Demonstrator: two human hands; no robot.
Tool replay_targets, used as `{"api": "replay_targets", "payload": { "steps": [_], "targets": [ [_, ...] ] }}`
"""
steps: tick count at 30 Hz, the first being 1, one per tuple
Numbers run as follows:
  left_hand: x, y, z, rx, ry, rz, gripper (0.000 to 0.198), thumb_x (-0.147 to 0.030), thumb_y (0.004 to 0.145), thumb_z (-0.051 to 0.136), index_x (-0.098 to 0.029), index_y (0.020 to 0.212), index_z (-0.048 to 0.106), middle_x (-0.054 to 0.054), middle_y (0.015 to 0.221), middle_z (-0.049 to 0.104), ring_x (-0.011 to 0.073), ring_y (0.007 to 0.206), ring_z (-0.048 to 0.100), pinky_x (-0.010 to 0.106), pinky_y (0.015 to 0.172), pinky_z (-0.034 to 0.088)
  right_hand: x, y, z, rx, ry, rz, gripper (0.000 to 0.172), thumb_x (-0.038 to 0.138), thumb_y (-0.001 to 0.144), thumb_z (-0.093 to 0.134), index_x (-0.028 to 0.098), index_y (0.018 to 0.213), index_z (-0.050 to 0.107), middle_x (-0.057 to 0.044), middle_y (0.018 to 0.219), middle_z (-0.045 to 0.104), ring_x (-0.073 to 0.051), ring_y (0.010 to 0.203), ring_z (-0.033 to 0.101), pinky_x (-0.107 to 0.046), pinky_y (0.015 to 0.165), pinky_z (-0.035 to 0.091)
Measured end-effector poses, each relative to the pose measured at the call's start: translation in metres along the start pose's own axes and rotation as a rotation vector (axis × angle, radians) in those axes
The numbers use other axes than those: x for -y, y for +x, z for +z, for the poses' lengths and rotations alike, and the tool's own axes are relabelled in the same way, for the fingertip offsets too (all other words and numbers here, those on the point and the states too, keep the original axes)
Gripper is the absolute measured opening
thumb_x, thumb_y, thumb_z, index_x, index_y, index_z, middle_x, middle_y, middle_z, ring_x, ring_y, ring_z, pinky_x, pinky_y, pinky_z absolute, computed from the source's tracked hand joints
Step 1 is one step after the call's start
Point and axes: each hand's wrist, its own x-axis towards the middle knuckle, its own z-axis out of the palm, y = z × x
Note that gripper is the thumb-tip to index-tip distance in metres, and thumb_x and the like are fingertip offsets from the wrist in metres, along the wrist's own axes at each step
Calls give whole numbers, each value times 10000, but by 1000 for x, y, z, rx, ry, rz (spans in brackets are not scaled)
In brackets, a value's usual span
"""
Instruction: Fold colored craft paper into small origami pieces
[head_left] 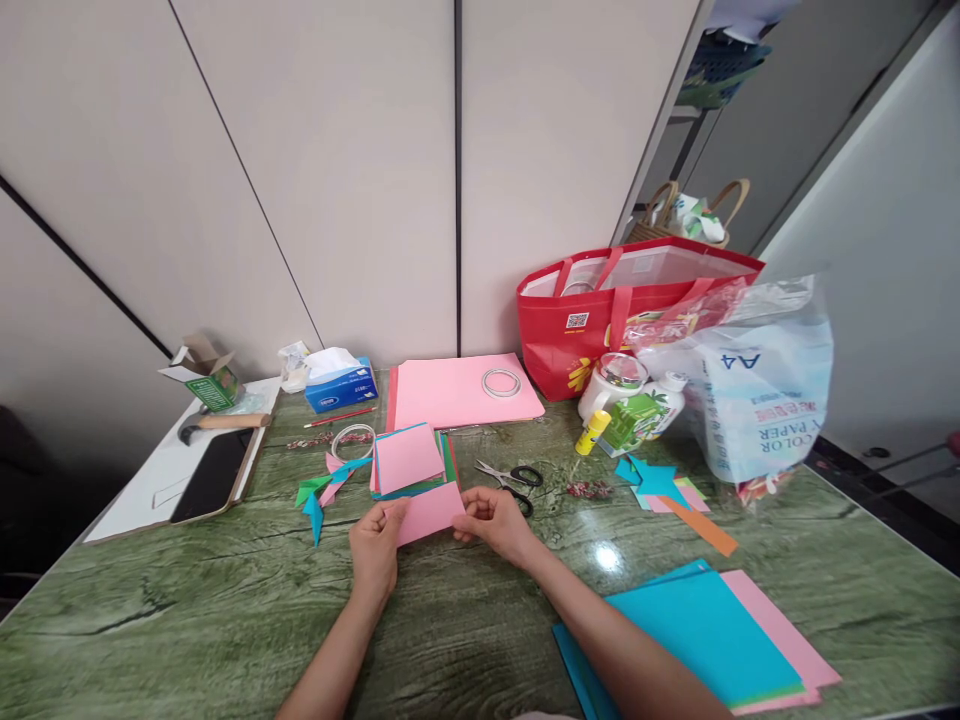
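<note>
Between my two hands a pink sheet of paper (429, 515) is held up over the table. My left hand (375, 550) pinches its left edge, and my right hand (496, 522) grips the right edge with thumb and fingers. Just behind it lies a stack of square coloured papers with a pink one on top (409, 458). Scissors (514, 480) with black handles rest right behind my right hand, blades apart. Folded paper pieces in blue, green and pink (330, 485) lie to the left of my left hand.
Large pink sheets (442, 390) with a ring of tape lie at the back. A glue stick (592, 432), red bag (562, 340) and plastic paper bag (765, 390) stand right. Blue sheets (697, 630) lie under my right forearm. A phone (214, 475) and tissue box (340, 385) are left.
</note>
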Motion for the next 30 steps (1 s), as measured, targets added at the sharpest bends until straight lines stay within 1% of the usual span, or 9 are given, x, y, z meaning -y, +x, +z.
{"api": "replay_targets", "payload": {
  "steps": [3, 5, 9, 12, 14, 17, 22, 26, 30],
  "targets": [
    [0, 0, 0, 23, 6, -7, 261, -386, 559, 700, -139, 632, 660, -10, 533, 619, 125, 520, 517, 229, 528, 403, -1, 0, 0, 11, -37, -9, 368, 404, 588, 693, 142, 798, 545, 31, 538, 588, -113, 483, 581, -233, 497, 462],
    [-1, -1, 1, 40, 13, -8, 261, -389, 561, 695, -139, 627, 661, -9, 530, 618, 130, 532, 523, 231, 535, 408, 0, -1, 1, 27, -47, -25, 397, 380, 603, 685, 154, 888, 526, 27, 603, 599, -114, 515, 583, -236, 514, 462],
    [-4, -8, 5, 90, 38, -16, 226, -355, 564, 693, -137, 619, 674, 3, 542, 629, 142, 562, 538, 233, 553, 421, 7, -5, 2, 62, -142, -91, 656, 278, 542, 735, 189, 1119, 436, -31, 905, 619, -140, 704, 587, -258, 633, 458],
    [-5, -12, 8, 132, 98, -17, 207, -343, 580, 678, -141, 628, 682, 9, 548, 637, 152, 575, 550, 236, 558, 426, 10, -8, 3, 1, -347, -160, 701, 240, 509, 751, 192, 1142, 454, -45, 1014, 581, -174, 833, 542, -284, 726, 424],
    [-4, -14, 9, 143, 137, -9, 205, -347, 592, 666, -147, 632, 683, 12, 560, 643, 161, 595, 562, 242, 572, 432, 10, -9, 4, -26, -431, -162, 615, 230, 520, 742, 184, 1085, 501, -38, 976, 585, -181, 842, 525, -291, 741, 408],
    [-2, -14, 9, 133, 155, 5, 194, -339, 597, 664, -149, 628, 684, 14, 566, 648, 167, 606, 571, 245, 590, 436, 4, -8, 5, -37, -402, -133, 496, 239, 529, 735, 180, 979, 534, -19, 871, 594, -169, 778, 537, -272, 687, 418],
    [-2, -12, 7, 110, 140, 19, 182, -331, 599, 666, -151, 624, 682, 0, 555, 642, 149, 575, 558, 228, 559, 424, -4, -4, 3, -44, -237, -79, 537, 283, 481, 764, 187, 947, 515, 4, 776, 604, -138, 653, 554, -229, 566, 429],
    [-1, -8, 5, 72, 122, 31, 210, -358, 598, 664, -151, 626, 677, -9, 544, 633, 140, 565, 546, 227, 562, 418, -2, -2, 2, 32, -70, 0, 470, 311, 520, 745, 165, 895, 503, 29, 648, 611, -107, 534, 545, -225, 519, 429],
    [-1, -7, 4, 57, 104, 39, 225, -370, 605, 662, -148, 638, 680, 8, 580, 654, 143, 589, 552, 233, 582, 425, -3, -2, 3, 13, -6, 18, 401, 304, 521, 748, 147, 807, 515, 51, 553, 582, -81, 461, 509, -212, 479, 409]
  ]
}}
